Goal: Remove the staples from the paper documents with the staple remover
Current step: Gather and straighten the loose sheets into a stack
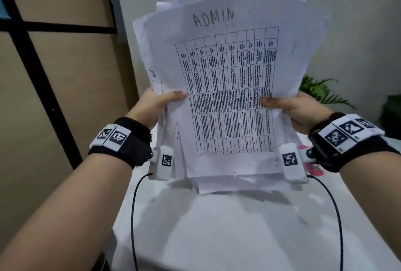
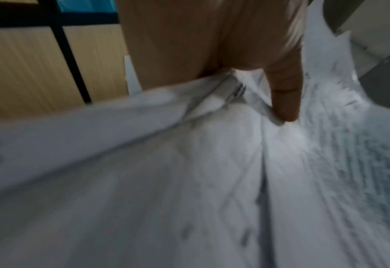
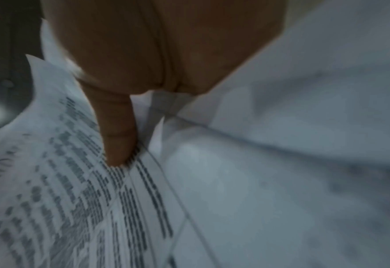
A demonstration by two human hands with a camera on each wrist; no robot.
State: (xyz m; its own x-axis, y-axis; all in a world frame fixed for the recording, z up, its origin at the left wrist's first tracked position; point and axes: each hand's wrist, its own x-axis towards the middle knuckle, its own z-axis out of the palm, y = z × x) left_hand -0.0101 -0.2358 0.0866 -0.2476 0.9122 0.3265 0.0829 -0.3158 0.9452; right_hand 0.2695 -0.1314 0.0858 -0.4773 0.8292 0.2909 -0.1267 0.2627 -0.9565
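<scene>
A thick, uneven stack of white paper documents (image 1: 227,88) stands upright above the white table (image 1: 217,227). Its front sheet carries a printed table and the handwritten word ADMIN. My left hand (image 1: 160,101) grips the stack's left edge, thumb on the front sheet. My right hand (image 1: 290,105) grips the right edge the same way. The left wrist view shows my left hand (image 2: 281,101) with its thumb pressed on the blurred papers (image 2: 189,181). In the right wrist view my right hand (image 3: 118,137) thumbs the printed sheet (image 3: 74,208). A small staple (image 1: 234,174) sits near the front sheet's bottom edge. No staple remover is clearly visible.
A pink object (image 1: 314,168) peeks out on the table behind my right wrist. A green plant (image 1: 321,90) stands at the right by the wall. A tan panel with black frame bars (image 1: 43,75) runs along the left.
</scene>
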